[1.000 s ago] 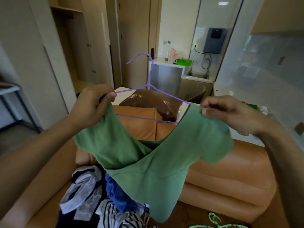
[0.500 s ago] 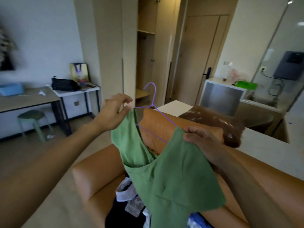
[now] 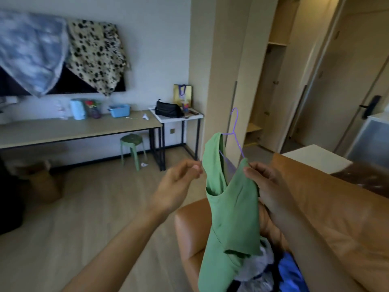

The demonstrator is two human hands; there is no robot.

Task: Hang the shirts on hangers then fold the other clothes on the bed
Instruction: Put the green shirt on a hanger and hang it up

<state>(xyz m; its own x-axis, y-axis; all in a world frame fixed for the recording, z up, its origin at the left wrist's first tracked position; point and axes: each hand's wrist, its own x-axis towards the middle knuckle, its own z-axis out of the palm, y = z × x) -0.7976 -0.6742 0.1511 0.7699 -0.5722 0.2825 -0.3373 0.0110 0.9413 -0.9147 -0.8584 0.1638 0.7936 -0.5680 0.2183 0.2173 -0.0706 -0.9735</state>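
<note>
Right hand (image 3: 267,182) pinches limp green shirt (image 3: 233,207) on wiry purple hanger (image 3: 234,132); left hand (image 3: 179,182) slack

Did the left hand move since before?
Yes. The left hand went left: it was in front of the sofa back, now it is past the sofa's arm, over the floor.

Cannot see lower arms of purple hanger (image 3: 239,145) inside green shirt (image 3: 231,207); cannot judge any contact of blurred left hand (image 3: 176,183) with it; cannot identify smeared clutter (image 3: 92,109) on desk (image 3: 84,131)

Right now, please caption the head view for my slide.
Right hand holds a green shirt on a purple hanger over an orange sofa.
</note>
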